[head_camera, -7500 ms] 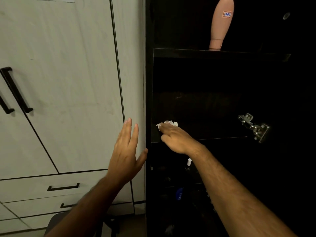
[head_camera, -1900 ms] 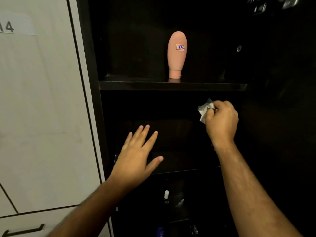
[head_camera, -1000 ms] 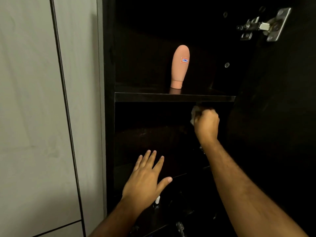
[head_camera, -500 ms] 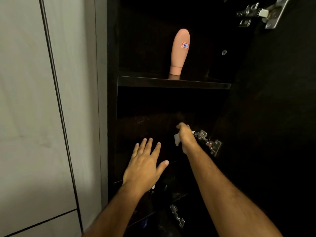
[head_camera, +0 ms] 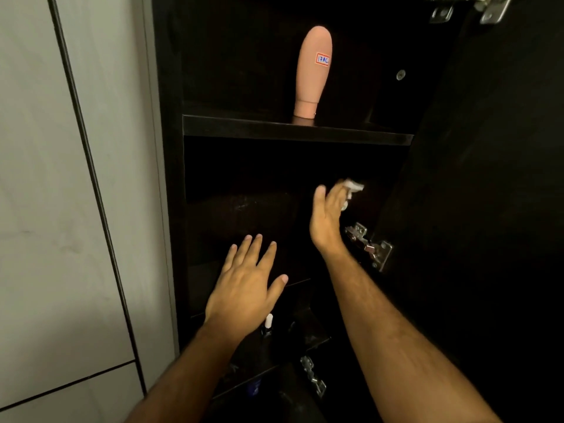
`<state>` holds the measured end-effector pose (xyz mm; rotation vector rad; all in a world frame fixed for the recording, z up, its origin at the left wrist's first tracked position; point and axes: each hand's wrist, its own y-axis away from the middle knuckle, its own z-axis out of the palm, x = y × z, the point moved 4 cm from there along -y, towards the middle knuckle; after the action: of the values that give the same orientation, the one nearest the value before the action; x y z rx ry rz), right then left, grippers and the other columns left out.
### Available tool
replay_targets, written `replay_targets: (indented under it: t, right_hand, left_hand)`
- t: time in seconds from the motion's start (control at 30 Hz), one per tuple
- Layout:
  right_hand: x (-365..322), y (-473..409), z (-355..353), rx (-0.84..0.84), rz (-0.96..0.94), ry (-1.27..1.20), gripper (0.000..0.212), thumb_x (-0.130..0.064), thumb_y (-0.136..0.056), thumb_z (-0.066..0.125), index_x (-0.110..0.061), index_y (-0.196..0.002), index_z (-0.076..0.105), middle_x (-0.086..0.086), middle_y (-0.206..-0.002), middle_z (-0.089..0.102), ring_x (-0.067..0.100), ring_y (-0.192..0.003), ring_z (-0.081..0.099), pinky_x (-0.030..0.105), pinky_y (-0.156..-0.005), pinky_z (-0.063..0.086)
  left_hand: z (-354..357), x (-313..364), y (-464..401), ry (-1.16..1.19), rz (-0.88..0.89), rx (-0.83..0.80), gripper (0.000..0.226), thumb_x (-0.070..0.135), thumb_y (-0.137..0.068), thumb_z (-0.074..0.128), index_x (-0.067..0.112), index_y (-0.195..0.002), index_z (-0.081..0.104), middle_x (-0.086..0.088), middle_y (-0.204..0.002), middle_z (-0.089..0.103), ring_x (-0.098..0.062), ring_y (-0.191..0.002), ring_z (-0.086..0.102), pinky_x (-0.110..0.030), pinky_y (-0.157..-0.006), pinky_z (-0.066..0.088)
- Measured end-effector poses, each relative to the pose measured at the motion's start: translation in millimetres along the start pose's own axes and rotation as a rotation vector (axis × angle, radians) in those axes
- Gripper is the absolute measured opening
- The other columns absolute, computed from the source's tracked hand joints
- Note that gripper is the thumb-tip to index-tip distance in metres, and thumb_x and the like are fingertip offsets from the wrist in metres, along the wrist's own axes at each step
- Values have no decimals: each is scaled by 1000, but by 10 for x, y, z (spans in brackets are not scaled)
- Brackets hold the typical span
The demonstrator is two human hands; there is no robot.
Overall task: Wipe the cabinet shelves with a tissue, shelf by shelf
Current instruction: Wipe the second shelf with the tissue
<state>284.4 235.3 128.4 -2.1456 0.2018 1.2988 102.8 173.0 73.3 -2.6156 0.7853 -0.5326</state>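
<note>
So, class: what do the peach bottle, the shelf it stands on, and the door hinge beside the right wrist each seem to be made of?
Peach bottle: probably plastic, a smooth matte skin with a soft sheen.
Shelf: likely laminated board, very dark, its flat front edge faintly glossy; too dim to be sure.
Hinge: metal, silvery and shiny, with bright glints and screw holes.

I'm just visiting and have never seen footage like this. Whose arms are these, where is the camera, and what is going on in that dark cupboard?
No machine here: a person wears a camera on the head, looking down at their own arms. The right hand holds a crumpled white tissue inside the middle compartment of a dark cabinet. The left hand hovers open, holding nothing. On the upper shelf stands a pink bottle, cap down. Metal hinges show at the right, and a small white-capped bottle sits lower down.
</note>
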Motion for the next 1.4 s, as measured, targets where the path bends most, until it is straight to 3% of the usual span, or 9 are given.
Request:
replay_targets:
  t: [0.13, 0.2, 0.27, 0.33, 0.43, 0.6, 0.93, 1.07, 1.4]
  right_hand:
    - [315, 180, 164, -125, 284, 68, 86, -60, -99, 28, -6, -153, -12, 8, -161, -21, 27, -150, -14, 42, -122, 1]
    - [361, 82, 71, -189, 435, 102, 70, -44, -98, 43, 0, -150, 25, 16, -159, 20, 31, -143, 28, 38, -112, 33]
    - [357, 13, -61, -224, 441, 179, 26, -17, -91, 51, 4, -104, 60, 15, -109, 61, 24, -94, 61, 26, -71, 48]
    - [348, 12, -160, -219, 382, 352, 6, -5, -90, 53, -1, -89, 56, 8, -84, 58, 25, -82, 59, 27, -61, 42]
    - [328, 94, -255, -16, 220, 517, 22, -5, -92, 53, -6, -114, 52, 9, -99, 60, 25, -92, 59, 29, -68, 41]
    - [309, 59, -199, 136, 120, 200, 24, 7, -83, 49, -16, -84, 56, -3, -82, 61, 13, -75, 61, 12, -48, 38]
    - [-544, -556, -692, 387, -202, -158, 12, -15, -81, 76, -8, -90, 73, -5, -82, 68, 8, -76, 66, 3, -62, 46]
    - [-467, -569, -567, 346, -315, -35, 19, -16, -84, 70, -8, -101, 75, 6, -105, 68, 15, -96, 64, 21, -87, 51]
    - [386, -22, -88, -83, -93, 247, 21, -2, -78, 66, -15, -63, 60, -3, -66, 65, 10, -66, 64, 28, -60, 55]
  left_hand:
    - [0, -7, 6, 39, -22, -3, 66, 56, -99, 26, 27, -154, 5, -1, -163, -1, -11, -147, -14, -31, -118, -13]
    - [2, -10, 7, 37, -25, -12, 66, 56, -99, 26, 27, -154, 4, -1, -163, -1, -10, -147, -15, -31, -119, -12]
    - [1, -4, 12, 39, -26, -12, 65, 55, -99, 27, 27, -154, 5, 0, -163, -1, -9, -147, -14, -31, -119, -11]
    - [-5, 1, 12, 52, -32, 2, 65, 53, -99, 29, 26, -154, 7, 0, -163, 1, -9, -146, -13, -30, -118, -12]
    - [0, 4, 6, 65, -38, 16, 65, 53, -99, 30, 26, -154, 9, 1, -163, 3, -7, -146, -12, -30, -118, -11]
    - [-2, 6, -4, 53, -64, 12, 63, 53, -99, 29, 28, -154, 9, 4, -163, 3, -6, -146, -12, -28, -117, -12]
    - [21, -7, -22, 30, -88, 30, 64, 53, -98, 35, 28, -153, 18, 5, -162, 10, -4, -146, -7, -26, -116, -11]
    - [13, -3, -29, 34, -88, 50, 64, 53, -97, 38, 27, -153, 20, 5, -161, 12, -1, -145, -6, -26, -117, -9]
    - [29, 2, -46, -11, -119, 28, 65, 54, -96, 40, 29, -152, 21, 6, -162, 10, 2, -140, -11, -25, -114, -10]
